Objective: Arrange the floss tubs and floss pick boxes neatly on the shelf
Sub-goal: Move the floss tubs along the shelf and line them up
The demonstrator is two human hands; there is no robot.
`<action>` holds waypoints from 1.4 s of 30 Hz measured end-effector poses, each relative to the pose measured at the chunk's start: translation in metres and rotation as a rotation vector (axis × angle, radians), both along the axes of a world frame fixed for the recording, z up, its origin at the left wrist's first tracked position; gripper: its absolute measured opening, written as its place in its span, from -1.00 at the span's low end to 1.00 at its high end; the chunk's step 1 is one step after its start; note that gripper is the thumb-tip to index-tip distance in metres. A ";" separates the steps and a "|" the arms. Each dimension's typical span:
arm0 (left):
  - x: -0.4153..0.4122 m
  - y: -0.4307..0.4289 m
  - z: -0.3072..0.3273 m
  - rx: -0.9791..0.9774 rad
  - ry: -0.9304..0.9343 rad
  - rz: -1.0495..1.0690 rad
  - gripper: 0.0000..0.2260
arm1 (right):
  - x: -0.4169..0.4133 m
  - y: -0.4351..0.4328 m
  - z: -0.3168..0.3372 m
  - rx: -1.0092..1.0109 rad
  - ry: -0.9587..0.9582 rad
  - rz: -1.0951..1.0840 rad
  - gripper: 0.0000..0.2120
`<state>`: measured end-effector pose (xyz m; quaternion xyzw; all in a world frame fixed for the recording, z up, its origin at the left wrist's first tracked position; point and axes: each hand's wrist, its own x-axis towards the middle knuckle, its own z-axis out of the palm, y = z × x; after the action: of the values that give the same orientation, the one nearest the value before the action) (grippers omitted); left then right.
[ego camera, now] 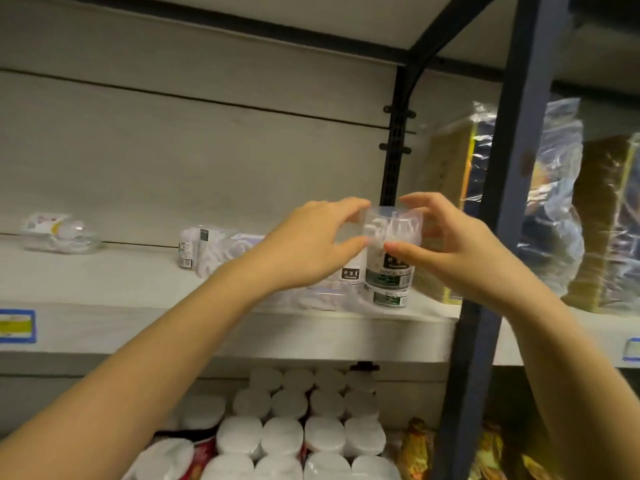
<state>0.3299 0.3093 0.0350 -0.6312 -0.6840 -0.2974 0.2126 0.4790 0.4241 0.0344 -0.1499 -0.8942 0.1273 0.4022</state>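
Head view: a clear floss tub (391,251) is held upright at the front right of the white shelf (138,306), with its long axis vertical and its printed label turned to the camera. White floss picks are seen heaped inside through the smooth transparent wall. The left hand (311,244) is set against the tub's left side, its grip clamped on the tub with thumb and fingers curled. The right hand (460,247) is clamped on the right side likewise, thumb across the front. Whether the base is set down cannot be told. A second tub (349,273) is partly hidden behind the left hand. More tubs (204,251) are lying tipped farther left, and a clear blister pack (59,233) is seen well apart at the far left. Below, round white-lidded jars (311,427) are packed in rows.
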 end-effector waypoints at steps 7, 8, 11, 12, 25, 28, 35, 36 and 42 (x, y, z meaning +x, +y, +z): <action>-0.013 0.024 -0.023 -0.379 0.405 0.175 -0.68 | -0.019 0.024 0.000 0.069 -0.096 -0.105 -0.38; -0.012 0.024 -0.026 -0.409 0.457 0.202 -0.70 | -0.024 0.024 0.000 0.077 -0.104 -0.109 -0.39; -0.009 0.024 -0.029 -0.436 0.582 0.275 -0.75 | -0.033 0.027 0.000 0.092 -0.123 -0.129 -0.40; -0.009 0.023 -0.029 -0.420 0.602 0.287 -0.80 | -0.034 0.028 -0.001 0.094 -0.136 -0.131 -0.40; -0.012 0.019 -0.037 -0.333 0.673 0.361 -0.72 | -0.037 0.043 -0.027 0.205 -0.311 -0.210 -0.41; -0.010 0.014 -0.042 -0.264 0.642 0.338 -0.83 | -0.039 0.045 -0.034 0.234 -0.323 -0.272 -0.42; -0.034 -0.049 -0.053 0.385 0.468 0.141 -0.87 | -0.035 0.014 -0.046 0.308 -0.084 -0.310 -0.39; -0.040 -0.066 -0.055 0.411 0.381 0.143 -0.86 | -0.033 -0.001 -0.048 0.305 0.043 -0.225 -0.47; -0.118 -0.152 -0.073 0.366 -0.159 0.272 -0.92 | -0.068 -0.091 -0.060 0.232 0.101 0.286 -0.79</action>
<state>0.2116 0.1569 -0.0378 -0.4587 -0.7122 -0.4337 0.3070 0.4113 0.3336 -0.0259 0.0328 -0.8936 0.0869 0.4391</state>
